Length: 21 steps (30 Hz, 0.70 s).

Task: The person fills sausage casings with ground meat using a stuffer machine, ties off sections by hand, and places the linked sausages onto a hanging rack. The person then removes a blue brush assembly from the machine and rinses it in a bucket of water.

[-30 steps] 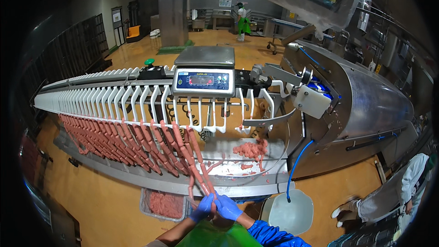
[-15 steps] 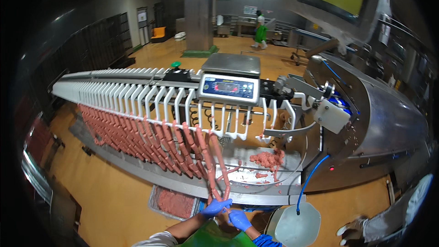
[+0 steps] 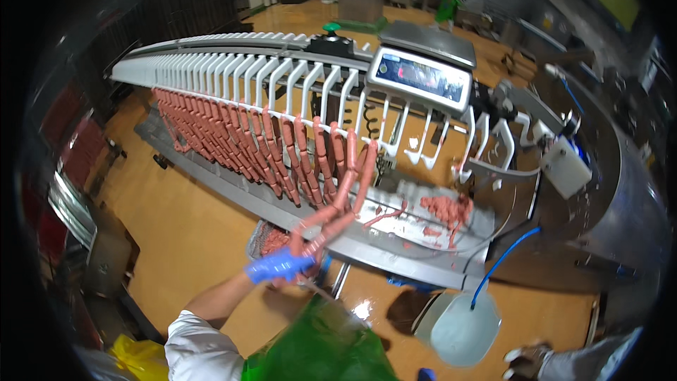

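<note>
My left hand (image 3: pixel 281 266), in a blue glove, is closed around the lower part of a linked sausage strand (image 3: pixel 345 190) and pulls it toward me, to the left. The strand's upper end still hangs from a white hook near the scale. Beside it, many more linked sausages (image 3: pixel 247 141) hang in rows from the white hooks (image 3: pixel 211 74) of a long conveyor. Of my right hand, only a small blue patch (image 3: pixel 425 374) seems to show at the lower edge; its fingers are out of sight.
A digital scale (image 3: pixel 419 79) sits above the conveyor. Loose ground meat (image 3: pixel 448 212) lies on the metal tray below. A grey crate of meat (image 3: pixel 271 238) stands under the machine, a pale bucket (image 3: pixel 465 331) at the right with a blue hose (image 3: pixel 504 261). Another person's shoes (image 3: pixel 527 361) show lower right.
My left hand has moved left with the strand, which now slants instead of hanging nearly straight. My right hand has left the strand and dropped down. The view has shifted, too.
</note>
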Tool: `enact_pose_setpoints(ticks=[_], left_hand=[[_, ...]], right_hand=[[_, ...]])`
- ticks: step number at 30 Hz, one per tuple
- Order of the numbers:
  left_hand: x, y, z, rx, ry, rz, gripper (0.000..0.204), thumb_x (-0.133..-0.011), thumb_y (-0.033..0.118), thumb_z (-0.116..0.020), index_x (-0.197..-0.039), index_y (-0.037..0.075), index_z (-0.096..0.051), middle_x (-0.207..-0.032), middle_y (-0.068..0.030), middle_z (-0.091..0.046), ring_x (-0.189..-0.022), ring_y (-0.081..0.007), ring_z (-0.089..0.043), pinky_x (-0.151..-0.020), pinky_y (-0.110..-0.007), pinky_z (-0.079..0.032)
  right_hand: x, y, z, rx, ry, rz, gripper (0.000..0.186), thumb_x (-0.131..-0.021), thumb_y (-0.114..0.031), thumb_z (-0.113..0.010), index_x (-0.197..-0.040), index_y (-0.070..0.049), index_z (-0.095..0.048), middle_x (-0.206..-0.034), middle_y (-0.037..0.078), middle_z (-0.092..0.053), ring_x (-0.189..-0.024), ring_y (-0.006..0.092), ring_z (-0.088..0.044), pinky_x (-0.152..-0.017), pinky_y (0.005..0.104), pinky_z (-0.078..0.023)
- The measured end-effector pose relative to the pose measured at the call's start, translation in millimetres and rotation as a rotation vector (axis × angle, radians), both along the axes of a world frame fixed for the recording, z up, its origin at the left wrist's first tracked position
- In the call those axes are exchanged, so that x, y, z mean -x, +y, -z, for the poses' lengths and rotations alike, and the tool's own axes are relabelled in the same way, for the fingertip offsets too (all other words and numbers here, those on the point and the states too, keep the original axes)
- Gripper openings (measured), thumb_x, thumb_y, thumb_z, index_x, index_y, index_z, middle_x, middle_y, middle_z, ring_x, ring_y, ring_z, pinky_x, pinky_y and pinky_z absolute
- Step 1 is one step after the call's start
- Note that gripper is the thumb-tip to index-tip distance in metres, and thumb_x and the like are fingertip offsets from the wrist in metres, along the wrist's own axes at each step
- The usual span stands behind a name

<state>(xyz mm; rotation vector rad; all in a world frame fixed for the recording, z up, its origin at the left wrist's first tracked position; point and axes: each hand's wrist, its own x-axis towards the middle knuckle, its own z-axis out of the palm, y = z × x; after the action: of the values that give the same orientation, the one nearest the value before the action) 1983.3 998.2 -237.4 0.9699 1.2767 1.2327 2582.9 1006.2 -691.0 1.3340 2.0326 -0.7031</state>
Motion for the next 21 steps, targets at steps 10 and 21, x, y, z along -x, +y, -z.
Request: enact_pose_setpoints(ticks=[10,21], left_hand=[[119.8,28.7,70.9,0.318,0.864,-0.275,0.048,-0.089,0.046,-0.055,-0.098,-0.001,-0.064,-0.091,-0.027,-0.064,-0.09,-0.0425,-0.061,-0.075,-0.043,-0.048],[114.0,-25.5,169.1,-0.067,-0.198,0.023,0.026,-0.094,0.023,-0.055,-0.083,0.0,-0.059,-0.067,0.0004,-0.053,-0.062,-0.006,-0.049,-0.055,-0.024,-0.042]], right_hand=[[347.7,92.0,-88.1,0.76,0.822,0.432,0.025,-0.093,-0.027,-0.052,-0.094,-0.004,-0.061,-0.084,0.009,-0.064,-0.074,0.0182,-0.062,-0.067,0.0306,-0.05],[542.7,81.9,-282.9,0.655,0.979,0.142,0.038,-0.094,-0.034,-0.055,-0.109,0.0,-0.06,-0.091,0.014,-0.062,-0.079,0.0233,-0.062,-0.077,0.0364,-0.052]])
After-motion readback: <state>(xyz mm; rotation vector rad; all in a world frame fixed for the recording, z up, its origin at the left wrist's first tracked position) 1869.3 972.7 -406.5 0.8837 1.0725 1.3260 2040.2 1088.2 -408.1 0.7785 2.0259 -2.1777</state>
